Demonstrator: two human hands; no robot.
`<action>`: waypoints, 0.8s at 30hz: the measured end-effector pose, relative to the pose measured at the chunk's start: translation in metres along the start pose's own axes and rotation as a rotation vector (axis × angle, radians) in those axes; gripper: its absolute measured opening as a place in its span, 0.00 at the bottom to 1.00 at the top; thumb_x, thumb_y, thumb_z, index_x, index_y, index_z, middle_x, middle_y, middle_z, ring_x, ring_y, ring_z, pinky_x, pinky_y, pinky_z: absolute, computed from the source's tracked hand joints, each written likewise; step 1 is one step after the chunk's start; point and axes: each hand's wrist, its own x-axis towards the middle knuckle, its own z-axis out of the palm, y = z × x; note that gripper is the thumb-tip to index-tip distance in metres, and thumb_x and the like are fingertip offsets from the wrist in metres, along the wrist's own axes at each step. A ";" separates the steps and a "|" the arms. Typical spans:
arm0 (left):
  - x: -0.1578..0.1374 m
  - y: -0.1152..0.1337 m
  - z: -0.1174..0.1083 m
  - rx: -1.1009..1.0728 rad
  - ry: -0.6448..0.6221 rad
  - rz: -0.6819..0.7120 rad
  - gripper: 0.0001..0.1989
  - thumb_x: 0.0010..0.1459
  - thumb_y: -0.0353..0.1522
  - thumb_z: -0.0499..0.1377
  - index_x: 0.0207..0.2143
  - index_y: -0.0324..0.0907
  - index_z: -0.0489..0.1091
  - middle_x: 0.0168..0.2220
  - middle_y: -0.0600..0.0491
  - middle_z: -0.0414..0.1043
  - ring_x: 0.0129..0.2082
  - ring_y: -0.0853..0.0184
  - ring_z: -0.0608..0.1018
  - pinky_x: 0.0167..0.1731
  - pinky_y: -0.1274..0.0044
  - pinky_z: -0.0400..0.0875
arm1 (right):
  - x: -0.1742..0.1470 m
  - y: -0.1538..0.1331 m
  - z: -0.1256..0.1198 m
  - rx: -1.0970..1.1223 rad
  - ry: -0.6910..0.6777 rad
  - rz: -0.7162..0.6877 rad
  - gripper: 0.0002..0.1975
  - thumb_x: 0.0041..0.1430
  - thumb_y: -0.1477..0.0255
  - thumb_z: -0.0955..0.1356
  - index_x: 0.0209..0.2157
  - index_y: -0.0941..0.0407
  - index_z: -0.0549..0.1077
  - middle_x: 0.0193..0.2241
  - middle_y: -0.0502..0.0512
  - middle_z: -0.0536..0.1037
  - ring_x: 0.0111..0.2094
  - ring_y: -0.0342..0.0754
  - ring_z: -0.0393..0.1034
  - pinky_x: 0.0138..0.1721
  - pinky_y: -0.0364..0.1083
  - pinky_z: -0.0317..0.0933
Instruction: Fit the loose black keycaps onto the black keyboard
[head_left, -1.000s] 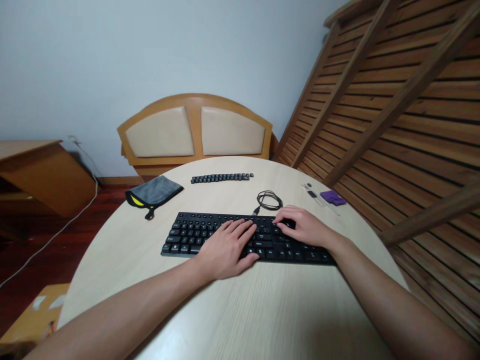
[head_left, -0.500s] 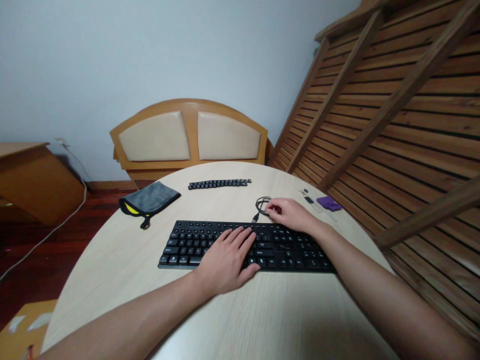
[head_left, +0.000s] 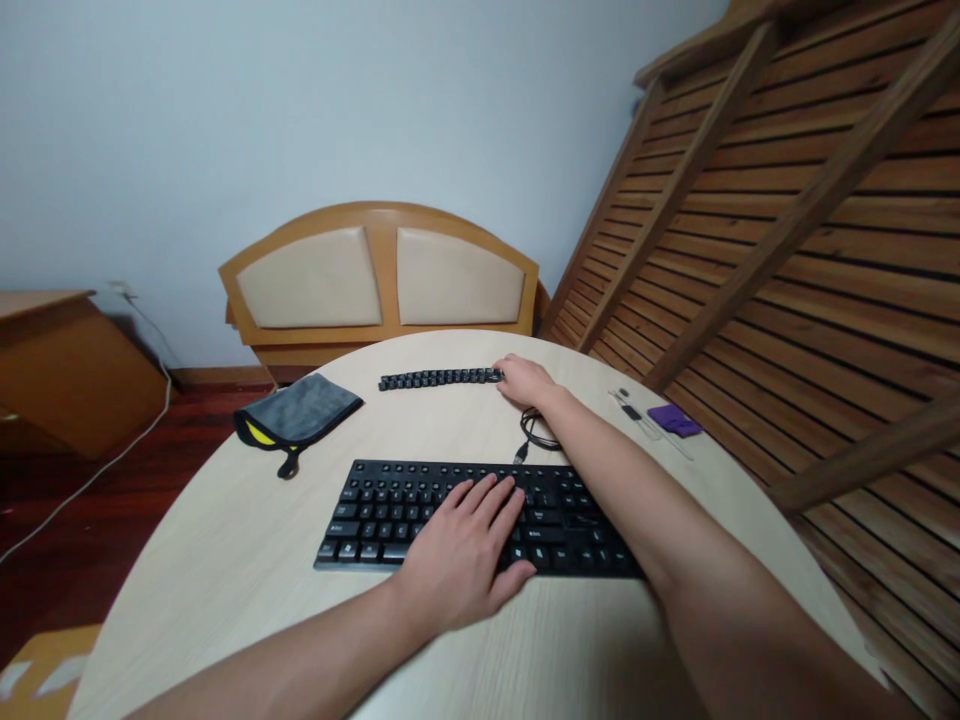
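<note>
A black keyboard (head_left: pixel 375 515) lies across the table in front of me. My left hand (head_left: pixel 466 540) rests flat on its middle keys, fingers spread, thumb over the near edge. At the back of the table are loose black keycaps (head_left: pixel 435 378), lined up in two rows. My right hand (head_left: pixel 521 380) is stretched out to their right end, thumb and fingertips closed around a keycap there, mostly hidden by the fingers. Beneath the right wrist the coiled black USB cable (head_left: pixel 534 430) lies behind the keyboard. My right forearm hides part of the keyboard's right side.
A grey cloth with yellow lining (head_left: pixel 300 412) lies at the left of the round table (head_left: pixel 225 580). On the right are thin tools (head_left: pixel 634 412) and a purple cloth (head_left: pixel 675 420). A padded wooden headboard (head_left: pixel 382 265) stands behind; slatted wood panels (head_left: pixel 750 250) lean at the right.
My right hand has moved from the cable, forward and left, to the right end of the keycap rows. My left hand stays on the keyboard. The view has shifted slightly.
</note>
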 end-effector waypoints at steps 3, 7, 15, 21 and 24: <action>0.000 0.000 0.000 0.002 -0.009 -0.006 0.35 0.68 0.51 0.45 0.67 0.38 0.55 0.68 0.44 0.55 0.67 0.53 0.60 0.64 0.60 0.56 | 0.005 -0.006 0.006 -0.010 -0.002 0.016 0.14 0.64 0.71 0.65 0.49 0.57 0.76 0.49 0.64 0.76 0.49 0.57 0.72 0.48 0.49 0.64; 0.000 0.000 -0.001 -0.003 -0.003 -0.011 0.35 0.68 0.51 0.46 0.67 0.38 0.55 0.68 0.44 0.55 0.67 0.53 0.60 0.63 0.60 0.56 | 0.001 -0.007 0.006 -0.007 -0.002 0.051 0.12 0.65 0.71 0.66 0.46 0.58 0.78 0.46 0.66 0.78 0.48 0.58 0.73 0.47 0.50 0.64; 0.001 0.000 0.000 -0.002 0.008 -0.002 0.34 0.68 0.51 0.46 0.66 0.38 0.57 0.67 0.44 0.57 0.67 0.54 0.61 0.63 0.61 0.57 | -0.083 0.015 -0.025 0.319 0.027 -0.141 0.13 0.66 0.67 0.65 0.47 0.54 0.79 0.47 0.57 0.81 0.48 0.52 0.74 0.50 0.47 0.65; 0.012 0.001 0.000 0.013 -0.001 -0.007 0.34 0.67 0.49 0.50 0.64 0.34 0.59 0.66 0.40 0.59 0.65 0.53 0.63 0.63 0.61 0.58 | -0.156 0.018 -0.025 0.836 -0.124 -0.180 0.16 0.64 0.61 0.67 0.48 0.55 0.77 0.42 0.55 0.82 0.41 0.50 0.76 0.46 0.49 0.68; 0.016 0.002 -0.001 0.025 -0.009 -0.003 0.34 0.66 0.49 0.51 0.64 0.33 0.60 0.65 0.39 0.60 0.65 0.51 0.64 0.62 0.60 0.59 | -0.168 0.017 -0.018 0.887 -0.119 -0.170 0.16 0.64 0.61 0.68 0.47 0.54 0.78 0.42 0.55 0.82 0.43 0.51 0.76 0.48 0.51 0.67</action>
